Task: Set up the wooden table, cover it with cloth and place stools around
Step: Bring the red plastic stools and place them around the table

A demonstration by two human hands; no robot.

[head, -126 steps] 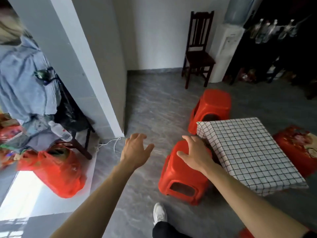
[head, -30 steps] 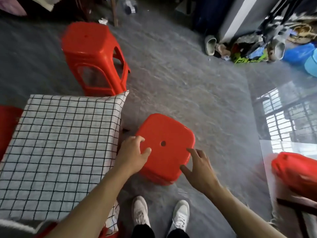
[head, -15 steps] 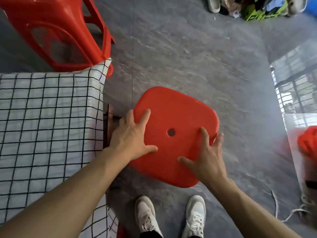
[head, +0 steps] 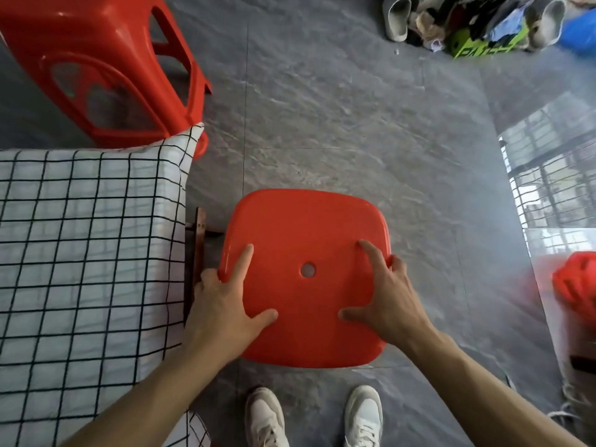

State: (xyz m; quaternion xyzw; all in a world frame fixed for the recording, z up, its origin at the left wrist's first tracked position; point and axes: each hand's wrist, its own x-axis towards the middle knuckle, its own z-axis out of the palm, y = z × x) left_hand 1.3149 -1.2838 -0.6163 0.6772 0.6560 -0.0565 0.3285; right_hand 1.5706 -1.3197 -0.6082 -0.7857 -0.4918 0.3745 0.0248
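Plastic is what the near red stool (head: 306,275) looks moulded from, glossy and one-piece, so I judge it light, stiff and a little slick under bare palms; it stands on the grey floor (head: 354,124) just beside the right edge of the cloth-covered table (head: 90,253), directly ahead of the person's white shoes (head: 314,417). The left hand (head: 225,311) lies on the seat's left side with forefinger and thumb spread flat on top and the other fingers dropping over the rim, while the right hand (head: 387,301) rests on the right side, fingers splayed, some curling over that edge; neither is closed tight. The rolled rim at the two sides seems the best purchase, since the smooth top gives little to hold. A bit of the table's wooden frame (head: 200,250) shows between cloth and stool, close enough to catch a leg if the stool is pushed left. A second red stool (head: 106,69) stands at the table's far corner. Floor ahead and to the right lies open as far as a heap of shoes and clutter (head: 477,24) at the far edge
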